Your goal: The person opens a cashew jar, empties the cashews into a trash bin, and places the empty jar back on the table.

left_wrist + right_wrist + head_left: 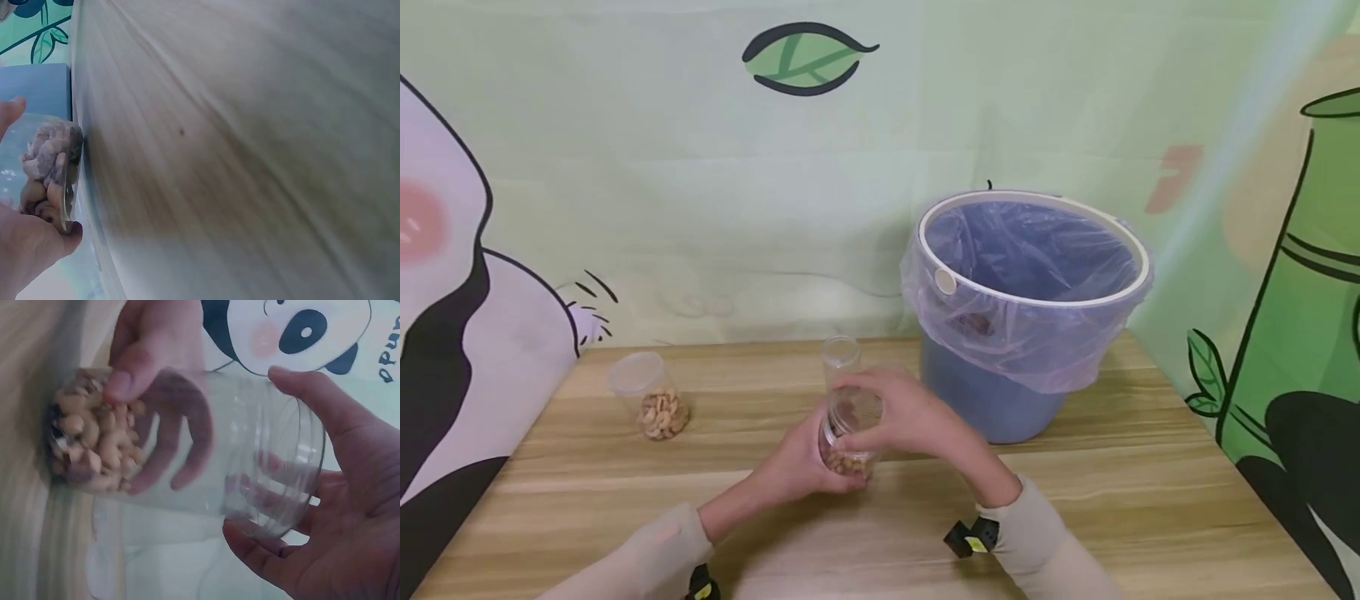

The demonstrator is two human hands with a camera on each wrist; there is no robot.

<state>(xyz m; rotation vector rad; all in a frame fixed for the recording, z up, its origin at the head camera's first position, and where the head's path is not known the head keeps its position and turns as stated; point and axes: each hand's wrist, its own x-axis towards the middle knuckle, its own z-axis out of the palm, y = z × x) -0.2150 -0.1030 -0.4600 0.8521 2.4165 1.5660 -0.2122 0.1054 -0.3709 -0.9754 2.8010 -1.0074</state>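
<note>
A clear jar [847,446] with cashew nuts in its bottom is held up in front of me. My left hand [801,457] grips its body, fingers wrapped round the far side in the right wrist view. Over its top, my right hand [910,410] holds the clear rim or lid [290,456] between spread, bent fingers and thumb. Whether that lid is loose or seated on the jar, I cannot tell. The left wrist view shows the cashews [49,165] gathered at the jar's base, just above the table, with a fingertip beneath.
A second clear jar of cashews [647,396] stands at the table's left. Just behind my hands is another clear container [841,354], partly hidden. To the right stands a blue bucket [992,408] with a plastic liner. A printed cloth backdrop [700,167] borders the wooden table [1120,517].
</note>
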